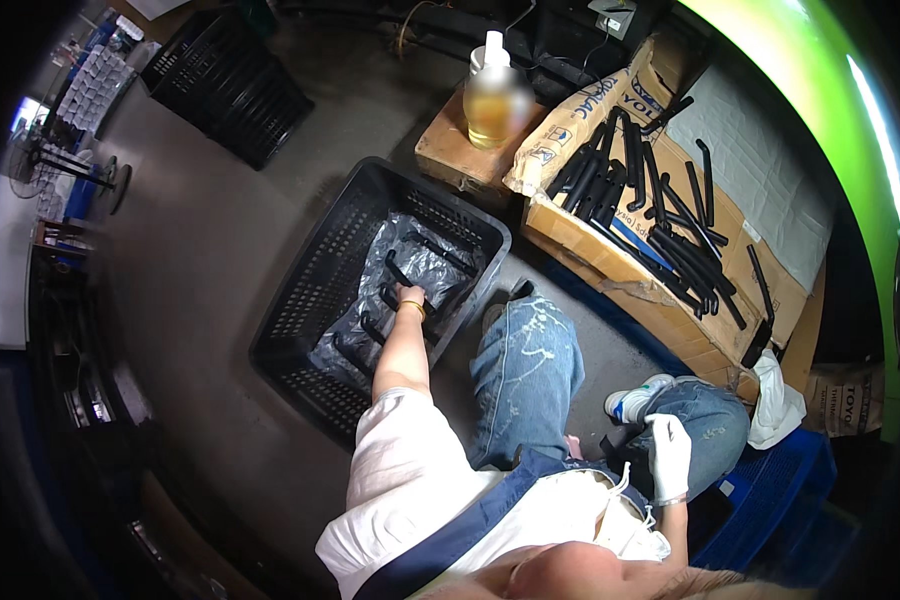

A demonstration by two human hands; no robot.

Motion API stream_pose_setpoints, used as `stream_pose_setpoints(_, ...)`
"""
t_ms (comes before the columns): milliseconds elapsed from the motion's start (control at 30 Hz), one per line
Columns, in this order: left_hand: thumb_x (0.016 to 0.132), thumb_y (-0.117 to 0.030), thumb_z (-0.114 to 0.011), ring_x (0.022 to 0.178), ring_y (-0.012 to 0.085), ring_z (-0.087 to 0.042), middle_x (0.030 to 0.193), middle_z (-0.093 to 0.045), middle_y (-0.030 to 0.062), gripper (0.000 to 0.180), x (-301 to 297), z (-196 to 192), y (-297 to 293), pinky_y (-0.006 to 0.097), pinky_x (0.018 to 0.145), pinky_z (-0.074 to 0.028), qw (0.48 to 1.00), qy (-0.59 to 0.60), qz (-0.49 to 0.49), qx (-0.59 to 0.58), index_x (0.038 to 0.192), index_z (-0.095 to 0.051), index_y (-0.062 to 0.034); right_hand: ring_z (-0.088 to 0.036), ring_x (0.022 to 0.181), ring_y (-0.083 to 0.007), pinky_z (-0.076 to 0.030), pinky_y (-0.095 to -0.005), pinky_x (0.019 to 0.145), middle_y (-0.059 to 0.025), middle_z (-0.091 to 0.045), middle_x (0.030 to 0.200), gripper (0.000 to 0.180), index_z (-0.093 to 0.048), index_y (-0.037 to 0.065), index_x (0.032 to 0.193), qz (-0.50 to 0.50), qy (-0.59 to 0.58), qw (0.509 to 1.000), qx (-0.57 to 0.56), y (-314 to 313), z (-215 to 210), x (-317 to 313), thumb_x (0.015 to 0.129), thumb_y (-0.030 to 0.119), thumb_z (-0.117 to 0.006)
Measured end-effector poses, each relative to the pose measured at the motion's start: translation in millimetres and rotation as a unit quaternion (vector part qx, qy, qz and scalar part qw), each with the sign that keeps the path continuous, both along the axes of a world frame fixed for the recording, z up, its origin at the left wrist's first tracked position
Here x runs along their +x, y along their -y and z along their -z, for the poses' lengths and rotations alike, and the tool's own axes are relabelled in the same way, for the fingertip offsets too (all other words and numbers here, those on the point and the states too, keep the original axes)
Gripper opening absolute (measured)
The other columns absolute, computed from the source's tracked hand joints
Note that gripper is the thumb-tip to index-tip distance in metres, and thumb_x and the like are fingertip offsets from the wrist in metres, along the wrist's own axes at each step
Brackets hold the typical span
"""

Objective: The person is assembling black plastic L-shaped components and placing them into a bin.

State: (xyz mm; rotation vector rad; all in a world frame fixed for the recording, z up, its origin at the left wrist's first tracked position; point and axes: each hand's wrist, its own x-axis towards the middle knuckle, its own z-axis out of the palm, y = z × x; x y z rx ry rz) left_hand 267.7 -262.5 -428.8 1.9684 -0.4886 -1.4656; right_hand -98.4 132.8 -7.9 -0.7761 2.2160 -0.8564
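My left hand (411,296) is bare and reaches down into a black plastic basket (315,245). Its fingers are closed on a black bent handle (396,268), which tilts up out of the grip. Crumpled clear plastic sheeting (420,262) lines the basket, and further black handles (440,253) lie on it around the hand. Over by my right knee, my right hand (670,455) wears a white glove. Its fingers are curled together, and whatever they may hold is hidden.
An opened cardboard box (625,285) at the right bears a pile of black bent parts (675,255). Behind the basket, a bottle of yellow liquid (487,115) stands on a smaller box (450,150). Stacked black baskets (230,90) are at the far left. Blue plastic (770,490) lies beside my right leg.
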Motion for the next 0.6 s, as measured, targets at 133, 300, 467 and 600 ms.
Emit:
stream_pose_setpoints(133, 0.079, 0.008, -0.057, 0.098, 0.0279, -0.059, 0.126, -0.048, 0.0194, 0.085, -7.4, 28.3, 4.4, 0.037, 0.08, -0.05, 0.988, 0.113, 0.093, -0.052, 0.152, -0.017, -0.0086, -0.032, 0.048, -0.0012, -0.025, -0.0219, 0.044, 0.0059, -0.047, 0.06, 0.024, -0.068, 0.003, 0.093, 0.015, -0.003, 1.0, 0.003, -7.6, 6.9, 0.2, 0.099, 0.022, -0.054)
stream_pose_setpoints(300, 0.088, 0.004, -0.051, 0.124, 0.0397, -0.05, 0.146, -0.036, 0.0251, 0.074, -10.3, -20.0, -20.4, 0.043, 0.099, -0.047, 0.981, -0.149, 0.097, 0.08, 0.153, -0.018, -0.0074, -0.055, 0.075, -0.0141, -0.043, -0.0279, 0.07, -0.0072, -0.063, 0.082, 0.019, -0.066, -0.001, 0.096, 0.057, 0.029, 0.996, 0.067, -14.4, 13.0, -8.4, 0.096, 0.015, -0.055)
stream_pose_setpoints(467, 0.094, -0.005, -0.046, 0.109, 0.0333, -0.06, 0.134, -0.051, 0.0178, 0.045, -18.6, -134.3, 8.8, 0.047, 0.084, -0.056, 0.977, -0.18, 0.116, -0.004, 0.139, -0.042, -0.0065, -0.056, 0.074, -0.0154, -0.046, -0.0289, 0.068, -0.0067, -0.061, 0.086, 0.026, -0.058, 0.002, 0.116, -0.002, -0.046, 0.997, 0.057, -12.2, 19.0, -27.4, 0.093, 0.013, -0.059)
stream_pose_setpoints(600, 0.101, -0.018, -0.051, 0.08, 0.009, -0.06, 0.104, -0.064, 0.0021, 0.027, -84.2, -257.2, 43.1, 0.023, 0.067, -0.049, 0.901, -0.02, 0.283, -0.328, 0.127, -0.057, -0.0106, -0.046, 0.056, -0.0062, -0.043, -0.0221, 0.052, -0.0007, -0.052, 0.073, 0.028, -0.056, 0.004, 0.123, 0.046, 0.075, 0.995, -0.037, -1.7, 15.2, -50.2, 0.096, 0.01, -0.053)
